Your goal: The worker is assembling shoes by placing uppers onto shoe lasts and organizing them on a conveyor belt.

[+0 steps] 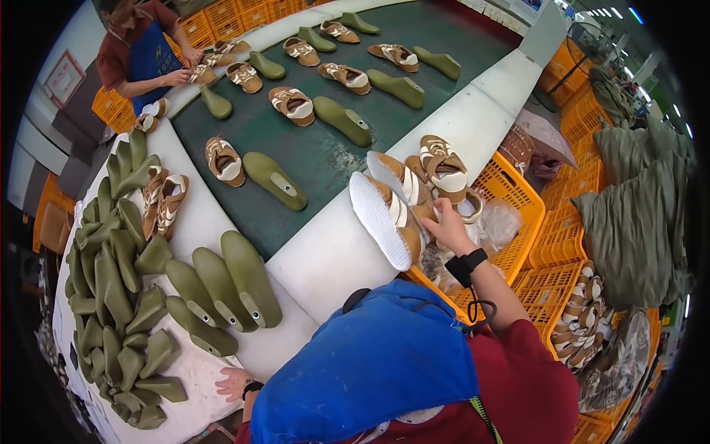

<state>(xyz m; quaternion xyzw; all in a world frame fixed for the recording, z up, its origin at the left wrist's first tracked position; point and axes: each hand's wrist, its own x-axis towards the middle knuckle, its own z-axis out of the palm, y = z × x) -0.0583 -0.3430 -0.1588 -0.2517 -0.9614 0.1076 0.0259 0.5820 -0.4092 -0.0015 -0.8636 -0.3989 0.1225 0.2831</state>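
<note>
Working position at the corner of a white-bordered green belt, seen from above. Your right hand (pixel 450 228) reaches over the border's outer edge, fingers half bent against a cluster of brown-and-white shoes; whether it grips one cannot be told. The nearest shoe (pixel 381 222) of the cluster lies tipped on its side, its pale ribbed sole turned to your left; another shoe (pixel 444 164) stands sole down at the far side. An orange crate (pixel 529 229) holding clear plastic bags adjoins this edge, close under your right wrist. Your left hand (pixel 235 383) is spread and holds nothing, at the near edge of a white worktop (pixel 196 370).

Edges and room: the white border (pixel 318 255) is bare from the cluster leftward to the near corner, and again beyond the cluster toward the far end. The green belt (pixel 333 174) offers a bare stretch between the nearest last (pixel 274 180) and the border. A heap of green lasts (pixel 111 281) crowds the worktop's left side; four lasts (pixel 240 274) lie between it and your apron.

Writing: a co-worker's blue apron (pixel 150 55) carries yellow lettering; a framed notice (pixel 65 78) on the wall is too small to read.
</note>
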